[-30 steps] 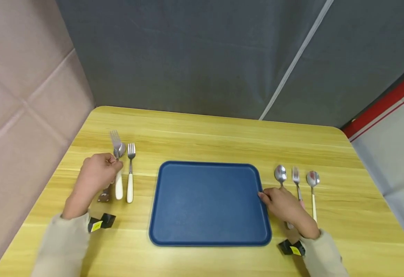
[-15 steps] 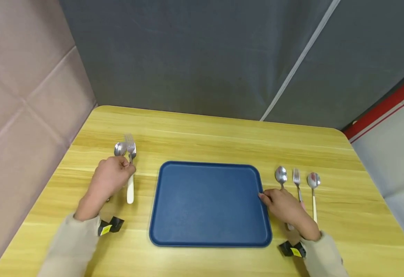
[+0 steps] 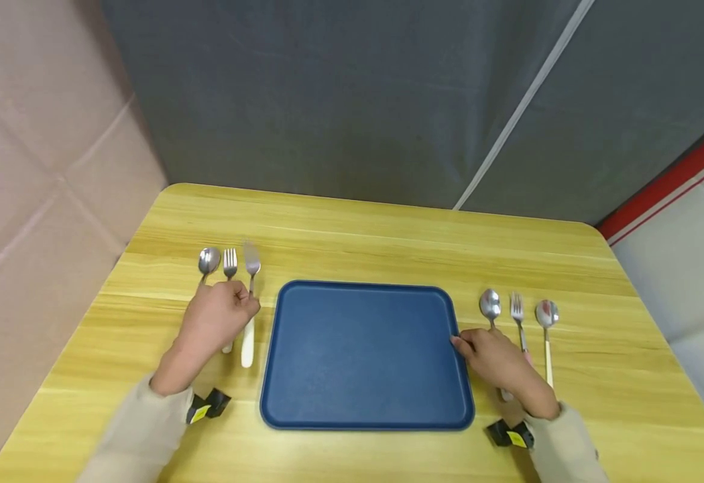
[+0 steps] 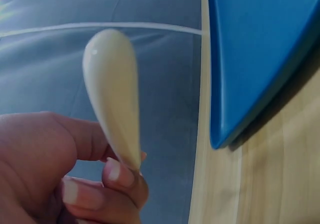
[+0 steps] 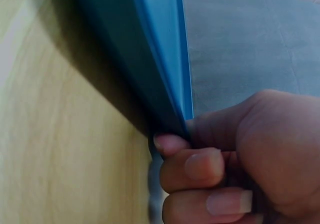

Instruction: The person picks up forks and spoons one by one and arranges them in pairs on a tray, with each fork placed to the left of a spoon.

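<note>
My left hand (image 3: 222, 312) pinches a fork (image 3: 247, 345) by its white handle, between the row of cutlery and the tray. The fork's tines are blurred and point to the far side. In the left wrist view, the rounded end of its handle rises past thumb and fingertips. At the tray's right edge, my right hand (image 3: 491, 355) grips the rim of the blue tray (image 3: 367, 355) between thumb and curled fingers, as the right wrist view shows. Left of the held fork lie a spoon (image 3: 209, 260) and a second fork (image 3: 230, 261), both partly hidden by my left hand.
Right of the tray lie a spoon (image 3: 490, 305), a small fork (image 3: 517, 307) with a pink handle and another spoon (image 3: 547, 314) with a pale handle. My right hand covers part of these. A grey curtain (image 3: 328, 100) hangs behind the wooden table (image 3: 352, 235).
My left hand has carried the fork to the right, across the spoon and the other fork, toward the tray. My right hand has stayed at the tray's rim.
</note>
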### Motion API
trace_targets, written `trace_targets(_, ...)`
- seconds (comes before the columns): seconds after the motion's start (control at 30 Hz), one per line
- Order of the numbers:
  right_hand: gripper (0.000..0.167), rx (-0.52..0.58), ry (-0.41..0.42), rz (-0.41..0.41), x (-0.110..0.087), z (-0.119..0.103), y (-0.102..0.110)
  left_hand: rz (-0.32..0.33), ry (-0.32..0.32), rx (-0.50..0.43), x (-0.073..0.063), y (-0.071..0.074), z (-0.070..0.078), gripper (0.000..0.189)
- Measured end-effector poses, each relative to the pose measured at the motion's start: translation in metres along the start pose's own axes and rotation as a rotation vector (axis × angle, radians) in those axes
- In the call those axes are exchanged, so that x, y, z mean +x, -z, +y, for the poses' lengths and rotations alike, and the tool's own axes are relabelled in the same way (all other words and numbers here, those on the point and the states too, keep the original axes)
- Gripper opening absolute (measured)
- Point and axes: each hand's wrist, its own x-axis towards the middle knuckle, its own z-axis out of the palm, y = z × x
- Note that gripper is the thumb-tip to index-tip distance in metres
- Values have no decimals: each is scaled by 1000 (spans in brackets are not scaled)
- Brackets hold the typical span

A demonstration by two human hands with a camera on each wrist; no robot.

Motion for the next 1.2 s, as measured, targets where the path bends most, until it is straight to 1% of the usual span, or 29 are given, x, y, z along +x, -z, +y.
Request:
trace_targets(0.13,40,2,-3,-2,0,0,0,-12,3,38,-2,-3,6,18)
trace_targets(0.23,40,3,-9,-1,0,0,0,-28,10,24,-2,-7,8,17)
trace_targets(0.43,41,8,-14,-3,0,1,0,-48,2,-5,-4,-17,13,18)
trace_targets(0.57,41,11,-4,-3,-1,1,0,-73,22,-8,-6,-23,16,19)
trace_targets(0.73,41,12,-10,-10,-3,1,0,-99,26,8,-8,-32,19,21)
trace_targets(1.0,41,19,-18,-11,-4,0,1,-127,37,40,-14,-41,24,25)
trace_targets(1.2,41,22,4,2,-3,-1,3,-141,30,47,-17,-47,27,29)
